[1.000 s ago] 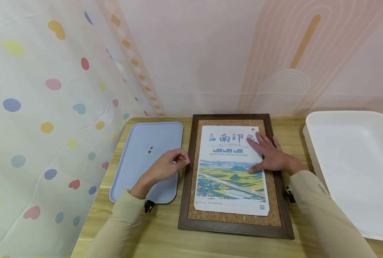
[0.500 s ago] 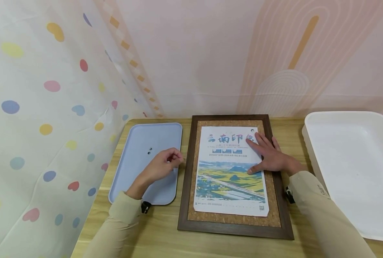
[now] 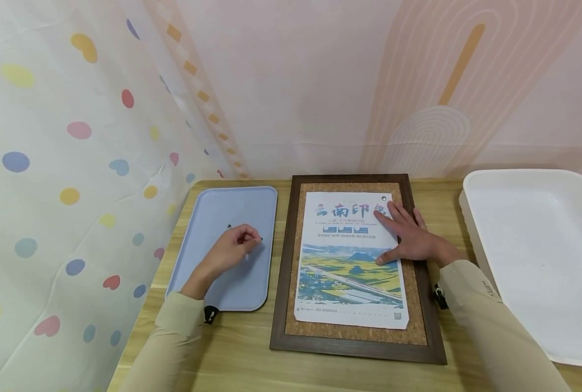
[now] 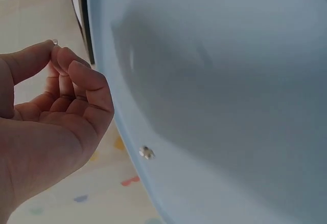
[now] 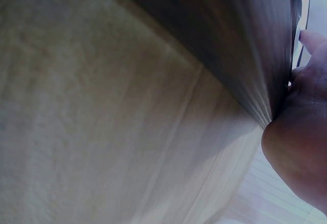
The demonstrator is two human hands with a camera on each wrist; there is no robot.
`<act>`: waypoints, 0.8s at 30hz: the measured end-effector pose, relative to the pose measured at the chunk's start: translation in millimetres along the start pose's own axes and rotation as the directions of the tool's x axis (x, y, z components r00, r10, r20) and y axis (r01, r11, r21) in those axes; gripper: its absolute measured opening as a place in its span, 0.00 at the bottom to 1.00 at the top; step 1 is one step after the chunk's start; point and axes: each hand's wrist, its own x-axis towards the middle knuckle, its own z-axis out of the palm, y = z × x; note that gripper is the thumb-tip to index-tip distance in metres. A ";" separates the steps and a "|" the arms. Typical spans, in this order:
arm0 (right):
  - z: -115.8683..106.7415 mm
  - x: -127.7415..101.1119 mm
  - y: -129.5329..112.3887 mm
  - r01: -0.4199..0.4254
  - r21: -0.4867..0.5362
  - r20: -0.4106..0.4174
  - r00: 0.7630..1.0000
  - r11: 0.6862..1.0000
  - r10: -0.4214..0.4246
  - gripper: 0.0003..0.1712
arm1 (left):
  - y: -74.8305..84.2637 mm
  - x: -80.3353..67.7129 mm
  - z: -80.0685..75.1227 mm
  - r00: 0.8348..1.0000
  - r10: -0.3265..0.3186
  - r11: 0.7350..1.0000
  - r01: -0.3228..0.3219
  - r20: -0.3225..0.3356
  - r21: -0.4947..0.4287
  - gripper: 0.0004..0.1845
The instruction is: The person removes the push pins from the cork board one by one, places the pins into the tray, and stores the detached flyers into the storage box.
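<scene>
**Inspector:** Grip first. The left hand (image 3: 232,247) pinches a small silver thumbtack (image 4: 54,42) between thumb and forefinger, remaining fingers curled, above the pale blue rectangular plastic tray (image 3: 207,283) at the left. The right hand (image 3: 410,237) lies flat, fingers straight, pressing the printed landscape poster (image 3: 349,272) onto the dark wood-framed corkboard (image 3: 420,305).

**Clerk:** Where does the tack sit relative to the grip?

**Inspector:** At the very fingertips, barely protruding. A second loose silver tack (image 4: 146,153) rests on the tray floor, near the hand but apart from it.

**Clerk:** Risks?

**Inspector:** In my judgement the pinch is shallow; the tack could slip and drop. Its point may prick the finger. Should the flat hand lift, the poster, fastened only by the round silver pin (image 3: 383,198) at its far right corner, could swing askew.

**Clerk:** Anything else?

**Inspector:** A white plastic bin (image 3: 472,218) at the right, on the light wooden table (image 3: 242,359).
</scene>
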 end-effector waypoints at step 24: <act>-0.7 -1.2 -1.2 0.014 0.007 0.000 1.000 1.000 -0.014 0.69 | -26.4 -8.5 -36.6 0.994 -0.105 0.994 0.106 -0.029 0.027 0.10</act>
